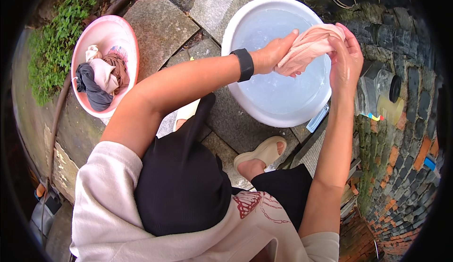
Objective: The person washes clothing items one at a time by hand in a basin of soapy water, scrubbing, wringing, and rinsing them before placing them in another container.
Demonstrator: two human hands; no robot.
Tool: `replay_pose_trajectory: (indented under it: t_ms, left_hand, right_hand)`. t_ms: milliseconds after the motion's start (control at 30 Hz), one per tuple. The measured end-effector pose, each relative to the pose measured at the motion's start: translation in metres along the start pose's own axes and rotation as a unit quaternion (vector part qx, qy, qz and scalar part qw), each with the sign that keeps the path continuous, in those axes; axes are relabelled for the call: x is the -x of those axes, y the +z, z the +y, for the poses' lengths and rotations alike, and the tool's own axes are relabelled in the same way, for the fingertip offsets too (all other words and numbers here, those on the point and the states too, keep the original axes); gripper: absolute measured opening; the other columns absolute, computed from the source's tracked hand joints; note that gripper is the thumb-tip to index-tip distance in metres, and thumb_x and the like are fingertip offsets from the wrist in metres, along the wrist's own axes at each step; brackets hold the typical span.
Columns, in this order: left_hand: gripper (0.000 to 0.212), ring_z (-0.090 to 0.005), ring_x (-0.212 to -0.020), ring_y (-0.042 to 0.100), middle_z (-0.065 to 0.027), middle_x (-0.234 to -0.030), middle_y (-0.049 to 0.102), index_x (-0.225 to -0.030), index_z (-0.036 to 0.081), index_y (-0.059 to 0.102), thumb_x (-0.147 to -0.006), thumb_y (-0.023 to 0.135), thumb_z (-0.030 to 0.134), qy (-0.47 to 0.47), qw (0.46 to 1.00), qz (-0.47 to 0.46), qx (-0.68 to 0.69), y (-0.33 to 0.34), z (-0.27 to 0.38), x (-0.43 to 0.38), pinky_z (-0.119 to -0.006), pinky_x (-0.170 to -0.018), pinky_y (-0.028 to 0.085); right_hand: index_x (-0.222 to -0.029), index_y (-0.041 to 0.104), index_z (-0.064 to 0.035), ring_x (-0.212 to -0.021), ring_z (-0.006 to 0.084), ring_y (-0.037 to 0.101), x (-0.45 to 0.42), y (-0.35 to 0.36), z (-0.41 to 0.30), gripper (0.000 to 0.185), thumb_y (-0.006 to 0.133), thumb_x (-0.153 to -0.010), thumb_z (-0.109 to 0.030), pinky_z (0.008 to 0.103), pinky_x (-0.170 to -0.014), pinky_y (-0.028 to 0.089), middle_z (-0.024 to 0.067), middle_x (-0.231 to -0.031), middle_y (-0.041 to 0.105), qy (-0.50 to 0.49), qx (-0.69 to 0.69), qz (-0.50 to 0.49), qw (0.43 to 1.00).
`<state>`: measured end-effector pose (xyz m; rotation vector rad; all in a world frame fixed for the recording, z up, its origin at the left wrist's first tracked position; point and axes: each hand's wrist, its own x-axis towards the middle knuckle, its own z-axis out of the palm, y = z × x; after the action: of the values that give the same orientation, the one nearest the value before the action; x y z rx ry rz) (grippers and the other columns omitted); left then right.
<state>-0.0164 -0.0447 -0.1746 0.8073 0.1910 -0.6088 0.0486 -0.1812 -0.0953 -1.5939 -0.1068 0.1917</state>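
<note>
A twisted pink cloth (pixel 307 49) is stretched between my two hands above a white plastic basin (pixel 230 35) of cloudy water (pixel 272 88). My left hand (pixel 277 53), with a black band on its wrist, grips the cloth's lower left end. Around the upper right end close the fingers of my right hand (pixel 345 55), whose skin looks wet. Off to the left stands a pink plastic basin (pixel 132 42) that holds a dark grey garment (pixel 92 87), a pale pink cloth (pixel 103 75) and a brown cloth (pixel 117 69), all bunched together.
Uneven stone slabs (pixel 161 28) form the ground. Green plants (pixel 67 25) grow at the upper left beside a pipe (pixel 58 127). A brick wall (pixel 400 170) runs along the right, with a clear container with a black lid (pixel 385 85) near it. A blue plastic basket (pixel 317 118) touches the white basin's lower edge.
</note>
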Motion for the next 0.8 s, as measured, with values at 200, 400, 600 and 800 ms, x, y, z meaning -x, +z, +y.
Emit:
replay_pose_trajectory:
  t_ms: [200, 400, 600, 800]
  left_hand:
    - [0.057, -0.0218, -0.102, 0.056, -0.0053, -0.11, 0.058, -0.12, 0.013, 0.05, -0.091, 0.033, 0.059, -0.011, 0.952, -0.043, 0.302, -0.011, -0.013, -0.002, -0.043, -0.089, 0.048]
    - [0.031, -0.0163, -0.088, 0.058, -0.0053, -0.101, 0.06, -0.111, 0.01, 0.053, -0.086, 0.062, 0.026, 0.014, 0.965, -0.03, 0.261, -0.016, -0.002, 0.004, -0.032, -0.075, 0.051]
    - [0.028, -0.0133, -0.066, 0.057, -0.0088, -0.089, 0.06, -0.106, 0.005, 0.054, -0.082, 0.065, 0.013, -0.052, 0.957, -0.117, 0.259, 0.017, 0.004, 0.013, -0.015, -0.043, 0.041]
    - [0.016, -0.0028, -0.045, 0.034, 0.0037, -0.062, 0.046, -0.077, 0.012, 0.052, -0.077, 0.067, 0.017, -0.119, 0.977, -0.134, 0.116, 0.024, -0.003, 0.015, -0.017, -0.037, 0.021]
  right_hand:
    - [-0.111, 0.054, 0.0005, -0.092, 0.018, 0.056, 0.027, 0.022, 0.032, 0.035, 0.061, -0.077, -0.001, 0.0305, -0.077, 0.049, 0.0095, -0.103, 0.057, -0.214, 0.236, 0.003, 0.948]
    - [-0.105, 0.059, -0.0029, -0.102, 0.022, 0.052, 0.05, 0.006, 0.051, 0.028, 0.063, -0.078, -0.008, 0.0338, -0.091, 0.04, 0.0098, -0.105, 0.056, -0.23, 0.316, -0.117, 0.913]
    - [-0.137, 0.031, -0.0052, -0.119, 0.0276, 0.045, 0.023, -0.012, 0.059, 0.064, 0.05, -0.089, -0.042, 0.0374, -0.098, 0.04, 0.0158, -0.127, 0.047, 0.136, -0.298, -0.201, 0.923]
    - [-0.128, 0.046, -0.0007, -0.088, 0.0222, 0.057, 0.001, -0.017, 0.061, 0.044, 0.048, -0.089, -0.021, 0.0344, -0.08, 0.047, 0.0111, -0.092, 0.058, 0.165, -0.208, -0.262, 0.928]
